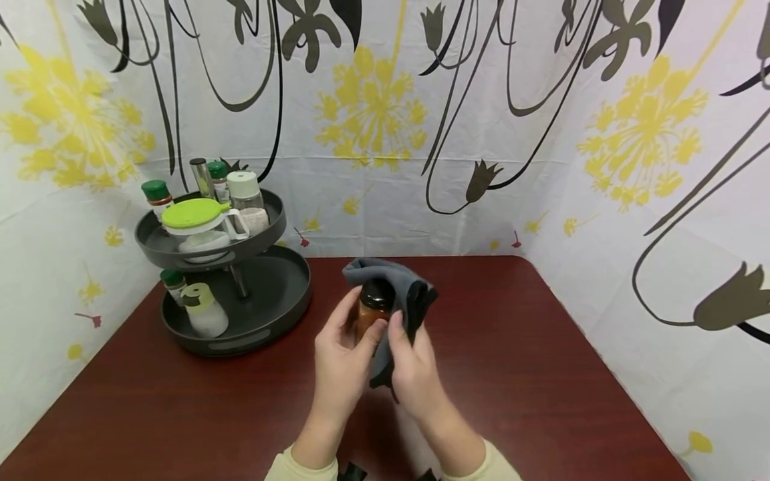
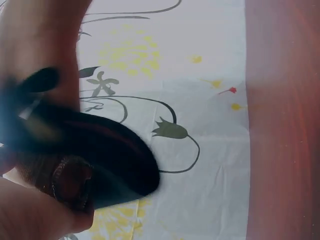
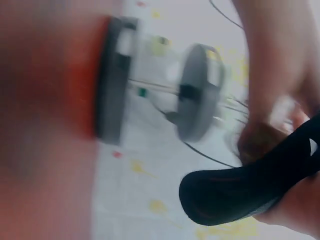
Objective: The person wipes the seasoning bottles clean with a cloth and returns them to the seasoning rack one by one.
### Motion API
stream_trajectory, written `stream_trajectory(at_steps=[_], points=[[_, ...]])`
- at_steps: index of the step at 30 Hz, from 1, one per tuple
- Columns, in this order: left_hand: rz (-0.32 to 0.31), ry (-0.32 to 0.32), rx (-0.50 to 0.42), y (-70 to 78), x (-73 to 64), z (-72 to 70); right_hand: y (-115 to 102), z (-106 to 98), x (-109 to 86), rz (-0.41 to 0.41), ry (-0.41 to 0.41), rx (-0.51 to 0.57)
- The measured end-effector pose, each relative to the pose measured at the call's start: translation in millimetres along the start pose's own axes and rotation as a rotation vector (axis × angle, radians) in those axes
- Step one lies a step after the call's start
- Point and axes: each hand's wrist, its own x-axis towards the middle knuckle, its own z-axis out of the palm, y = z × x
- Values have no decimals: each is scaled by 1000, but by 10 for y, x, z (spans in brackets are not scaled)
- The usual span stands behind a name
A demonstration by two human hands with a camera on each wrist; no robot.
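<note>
In the head view, a small amber jar with a black lid (image 1: 377,295) is held upright by my left hand (image 1: 341,367), thumb and fingers on its sides. My right hand (image 1: 419,377) grips a grey cloth with black edging (image 1: 385,268), which drapes behind the jar and along its right side. The left wrist view shows the cloth (image 2: 125,160) as a dark fold beside the jar (image 2: 72,182). Part of the cloth (image 3: 220,197) also hangs from the right hand in the right wrist view, where the picture is blurred.
A two-tier dark grey turntable (image 1: 289,321) stands on the left of the red-brown table (image 1: 511,374). Its upper tier bears several spice jars and a lime-lidded container (image 1: 194,214); below are a green-capped jar (image 1: 173,284) and a white shaker (image 1: 206,314). Patterned cloth (image 1: 373,214) hangs behind.
</note>
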Motion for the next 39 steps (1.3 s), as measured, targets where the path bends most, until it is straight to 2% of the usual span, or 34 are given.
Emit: stream_trajectory(at_steps=[3, 6, 8, 13, 15, 19, 22, 24, 27, 29, 31, 35, 37, 39], points=[[10, 11, -2, 29, 23, -11, 122, 66, -63, 71, -44, 44], [8, 2, 1, 41, 39, -13, 156, 64, -74, 118, -64, 87], [1, -18, 3, 40, 37, -11, 113, 33, -52, 101, -44, 80], [-5, -64, 30, 31, -7, -3, -88, -47, 15, -47, -20, 70], [4, -65, 33, 31, -20, 2, -105, -37, 15, -67, -13, 74], [13, -27, 21, 40, -14, -2, 41, 46, -45, -7, -1, 52], [18, 6, 14, 43, 12, -15, 164, 89, -89, 62, -41, 44], [18, 18, 9, 35, 30, -19, 184, 91, -92, 101, -63, 53], [15, 11, -9, 14, 45, -5, 131, 61, -61, 124, -43, 70], [9, -7, -23, -4, 45, 14, 61, 26, -32, 98, -8, 72], [-3, -22, -34, -20, 37, 32, -12, -6, -8, 37, 20, 73], [-13, -19, -50, -27, 12, 48, -74, -18, -6, -75, 29, 42], [-11, -1, -60, -11, 9, 46, -46, 2, -16, -89, 13, 40], [0, 17, -66, 7, 16, 37, 10, 25, -29, -56, -1, 47]])
